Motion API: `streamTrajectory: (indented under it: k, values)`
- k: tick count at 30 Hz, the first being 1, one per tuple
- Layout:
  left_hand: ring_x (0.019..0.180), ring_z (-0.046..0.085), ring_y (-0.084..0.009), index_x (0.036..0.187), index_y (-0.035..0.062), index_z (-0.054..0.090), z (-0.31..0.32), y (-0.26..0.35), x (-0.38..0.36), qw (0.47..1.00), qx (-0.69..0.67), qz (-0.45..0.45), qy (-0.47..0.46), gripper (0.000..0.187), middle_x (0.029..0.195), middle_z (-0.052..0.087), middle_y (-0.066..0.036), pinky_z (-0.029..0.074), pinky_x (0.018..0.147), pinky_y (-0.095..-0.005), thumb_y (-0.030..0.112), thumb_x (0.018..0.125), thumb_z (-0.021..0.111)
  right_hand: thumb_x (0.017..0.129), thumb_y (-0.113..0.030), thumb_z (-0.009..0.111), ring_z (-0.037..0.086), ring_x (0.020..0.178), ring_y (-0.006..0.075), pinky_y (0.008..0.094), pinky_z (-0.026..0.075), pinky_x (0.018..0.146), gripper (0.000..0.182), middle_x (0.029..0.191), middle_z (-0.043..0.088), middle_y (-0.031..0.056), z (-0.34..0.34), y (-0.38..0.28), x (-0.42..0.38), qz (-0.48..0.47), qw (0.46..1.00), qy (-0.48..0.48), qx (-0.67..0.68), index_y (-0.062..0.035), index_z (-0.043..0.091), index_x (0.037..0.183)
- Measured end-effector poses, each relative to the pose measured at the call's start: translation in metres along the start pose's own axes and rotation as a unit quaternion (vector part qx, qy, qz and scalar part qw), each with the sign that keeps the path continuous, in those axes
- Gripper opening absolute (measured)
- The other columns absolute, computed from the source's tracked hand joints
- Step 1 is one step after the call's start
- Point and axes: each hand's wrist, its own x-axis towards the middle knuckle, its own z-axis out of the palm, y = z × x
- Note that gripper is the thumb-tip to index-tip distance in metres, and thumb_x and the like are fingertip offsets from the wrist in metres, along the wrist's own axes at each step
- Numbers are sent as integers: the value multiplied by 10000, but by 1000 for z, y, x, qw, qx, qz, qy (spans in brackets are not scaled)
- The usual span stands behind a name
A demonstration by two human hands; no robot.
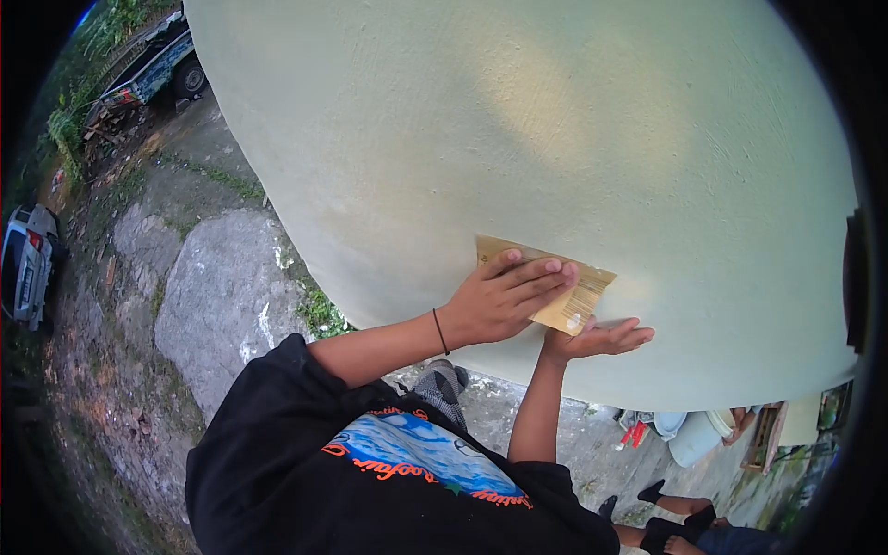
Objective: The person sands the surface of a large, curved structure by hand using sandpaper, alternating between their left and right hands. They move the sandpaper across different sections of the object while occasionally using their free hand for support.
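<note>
A creased, tan sheet of sandpaper (585, 298) with printing on its back lies against the pale green wall (388, 185). My left hand (509, 294) presses it flat to the wall, fingers stretched close together across the sheet and pointing right. A dark band circles that wrist. Just below the sheet's lower corner is my right hand (603, 340), palm turned up, its fingers extended and holding nothing. The sheet's upper middle is hidden under my left hand. Fine scratches and ridges mark the wall's surface above.
Rough concrete ground (222, 287) stretches along the left, with a parked silver car (32, 264) and a truck (166, 74) farther off. Buckets (694, 439) stand by the wall's lower right edge. Another person's legs (680, 504) show at bottom right.
</note>
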Motion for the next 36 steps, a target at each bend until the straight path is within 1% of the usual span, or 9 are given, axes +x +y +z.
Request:
streamTrajectory:
  k: [6, 11, 15, 19, 24, 28, 33, 35, 36]
  values:
    - [1429, 54, -371, 1413, -60, 294, -66, -99, 29, 936, 26, -273, 222, 551, 1519, 177, -227, -21, 1114, -517, 212, 947, 404, 920, -256, 336, 95, 1408, 411, 539, 96, 1115, 602, 1516, 98, 255, 1, 11, -7, 4, 1000, -14, 1, 33, 220, 1435]
    - [1417, 144, -348, 1386, -53, 341, -94, -107, 134, 893, 38, -243, 377, 507, 1485, 277, -212, 30, 1133, -451, 270, 997, 378, 923, -268, 335, 94, 1408, 410, 540, 92, 1117, 601, 1515, 99, 258, 2, 13, -7, 4, 1000, -16, 0, 34, 226, 1431]
    - [1402, 260, -210, 1332, 56, 489, -37, -10, 89, 997, -33, 11, 65, 575, 1465, 371, -93, 61, 1154, -474, 132, 765, 547, 911, -287, 321, 66, 1412, 418, 564, 43, 1112, 621, 1512, 79, 276, -1, 11, -10, 19, 999, -31, 5, 11, 203, 1444]
    - [1411, 233, -192, 1327, 67, 495, -23, -10, 2, 998, -28, -14, -46, 534, 1491, 330, -70, 51, 1157, -481, 116, 796, 524, 911, -288, 322, 66, 1412, 418, 566, 43, 1111, 622, 1514, 79, 272, 2, 14, -11, 3, 1000, -25, 9, 7, 203, 1445]
    - [1420, 117, -369, 1391, -58, 339, -85, -104, 22, 926, 18, -305, 222, 502, 1503, 219, -231, 30, 1120, -512, 203, 967, 405, 929, -271, 319, 91, 1414, 393, 534, 85, 1119, 593, 1520, 88, 249, 2, 11, -7, 3, 1000, -13, 0, 22, 221, 1436]
    - [1415, 159, -337, 1390, -81, 306, -112, -140, 109, 894, 39, -247, 372, 521, 1468, 296, -234, 55, 1138, -443, 265, 1005, 368, 921, -242, 314, 93, 1413, 396, 532, 88, 1120, 590, 1518, 93, 251, 2, 9, -6, 0, 1000, -13, -6, 36, 221, 1432]
    - [1409, 233, -226, 1364, 39, 443, -43, -8, 108, 996, -49, 71, 39, 532, 1478, 342, -120, 102, 1157, -439, 147, 844, 470, 932, -408, 363, 64, 1414, 407, 557, 42, 1115, 683, 1520, 56, 251, 1, 13, -14, 28, 999, -28, 17, -23, 165, 1459]
    - [1411, 224, -168, 1347, 58, 474, -2, 14, 52, 985, -66, 139, -79, 493, 1486, 338, -74, 93, 1163, -416, 157, 866, 426, 915, -554, 396, 66, 1411, 407, 560, 54, 1112, 796, 1520, 39, 248, 1, 15, -26, 213, 950, -228, 16, -44, 131, 1466]
    - [1411, 220, -159, 1328, 68, 499, -3, 11, 42, 990, -54, 113, -63, 481, 1482, 347, -63, 76, 1165, -420, 155, 857, 445, 894, -600, 409, 68, 1410, 407, 563, 62, 1110, 849, 1519, 38, 248, 0, 15, -19, 103, 985, -139, -16, -44, 119, 1466]
